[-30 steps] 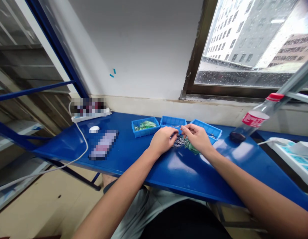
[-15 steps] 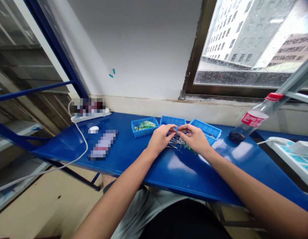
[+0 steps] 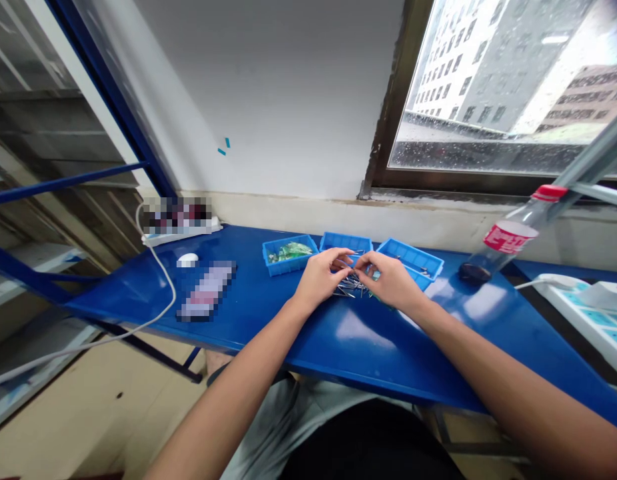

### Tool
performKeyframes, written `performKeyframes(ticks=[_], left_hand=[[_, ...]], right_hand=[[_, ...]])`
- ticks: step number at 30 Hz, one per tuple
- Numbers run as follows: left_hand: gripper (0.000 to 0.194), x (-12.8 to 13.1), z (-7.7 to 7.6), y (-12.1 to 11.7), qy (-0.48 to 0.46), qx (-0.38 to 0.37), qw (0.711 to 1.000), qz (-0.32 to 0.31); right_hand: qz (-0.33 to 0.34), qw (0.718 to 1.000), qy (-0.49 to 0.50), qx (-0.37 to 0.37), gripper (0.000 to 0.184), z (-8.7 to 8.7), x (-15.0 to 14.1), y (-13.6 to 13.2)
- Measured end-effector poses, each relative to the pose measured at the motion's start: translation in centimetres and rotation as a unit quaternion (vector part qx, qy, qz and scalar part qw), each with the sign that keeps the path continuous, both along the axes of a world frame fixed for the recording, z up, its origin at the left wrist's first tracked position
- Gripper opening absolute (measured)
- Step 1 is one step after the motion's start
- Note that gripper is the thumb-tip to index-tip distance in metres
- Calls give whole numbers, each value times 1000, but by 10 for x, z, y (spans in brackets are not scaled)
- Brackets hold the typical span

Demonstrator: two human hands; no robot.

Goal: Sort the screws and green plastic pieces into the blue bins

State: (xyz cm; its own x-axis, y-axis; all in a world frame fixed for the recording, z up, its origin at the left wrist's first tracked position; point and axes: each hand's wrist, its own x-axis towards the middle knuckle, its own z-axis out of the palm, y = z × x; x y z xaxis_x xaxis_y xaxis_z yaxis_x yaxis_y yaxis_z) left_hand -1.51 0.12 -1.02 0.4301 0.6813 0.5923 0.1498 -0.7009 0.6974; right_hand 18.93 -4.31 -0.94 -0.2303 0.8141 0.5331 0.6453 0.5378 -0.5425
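My left hand (image 3: 321, 273) is curled, its thumb and fingers drawn together over a pile of thin silvery metal pieces, like screws or nails (image 3: 347, 287). Facing it, my right hand (image 3: 387, 279) is bent into a pinch, and the fingertips of both hands meet or almost meet. What lies between them is too small to make out. Part of the pile is hidden under my fingers. Behind the hands stand three blue bins: the left bin (image 3: 290, 271) holds green plastic pieces, while the middle bin (image 3: 346, 238) and right bin (image 3: 413, 253) show a few small metal bits.
A bottle with a red cap (image 3: 511, 233) stands at the right, near a white power strip (image 3: 588, 317). On the left are a blurred phone-like object (image 3: 207, 291), a small white object (image 3: 188, 260) and a white cable (image 3: 174, 288). The wall and window border the blue table (image 3: 268, 310).
My right hand has moved left and closer to my left hand, so their fingertips now meet over the pile. Green pieces under my right hand are now mostly covered.
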Motion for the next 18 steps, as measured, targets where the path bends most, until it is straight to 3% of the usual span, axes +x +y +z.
performKeyframes(ticks=[9, 15, 18], left_hand=[[32, 1, 2, -2, -6, -47, 999, 4], [36, 3, 9, -7, -15, -60, 998, 22], [50, 2, 10, -11, 18, -84, 996, 28]], right_hand=[[4, 999, 45, -21, 15, -6, -7, -1], [-7, 996, 90, -25, 37, -5, -8, -1], [-31, 993, 111, -18, 26, -2, -8, -2]])
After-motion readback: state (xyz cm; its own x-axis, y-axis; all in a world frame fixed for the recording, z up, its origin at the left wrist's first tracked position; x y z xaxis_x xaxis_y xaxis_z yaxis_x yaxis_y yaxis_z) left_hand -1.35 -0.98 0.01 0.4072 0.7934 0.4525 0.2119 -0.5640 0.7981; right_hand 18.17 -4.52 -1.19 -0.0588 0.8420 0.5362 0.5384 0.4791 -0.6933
